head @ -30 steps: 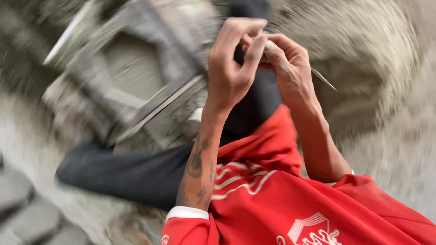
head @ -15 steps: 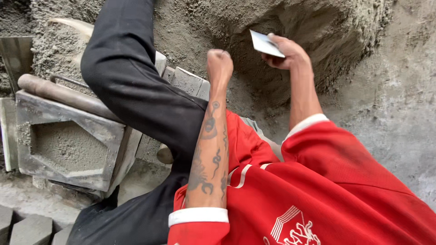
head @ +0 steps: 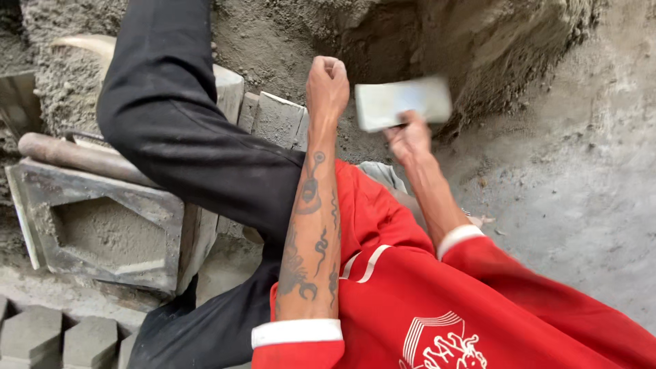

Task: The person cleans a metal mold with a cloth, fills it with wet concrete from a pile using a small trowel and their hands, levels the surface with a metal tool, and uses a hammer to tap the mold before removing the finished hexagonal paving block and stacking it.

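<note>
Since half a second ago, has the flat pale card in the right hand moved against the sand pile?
Yes. The card, held by the right hand, has dropped lower against the hollow in the sand pile, nearer the left fist.

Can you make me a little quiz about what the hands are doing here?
1. True or false: the left hand is closed in a fist with nothing showing in it.
2. What does the right hand hold? A) a flat pale rectangular piece B) a hammer C) a red cup
3. What fills the metal mould at the left?

Key:
1. True.
2. A, the flat pale piece, blurred, in front of the hollow in the sand pile.
3. Grey sandy mix.
</note>
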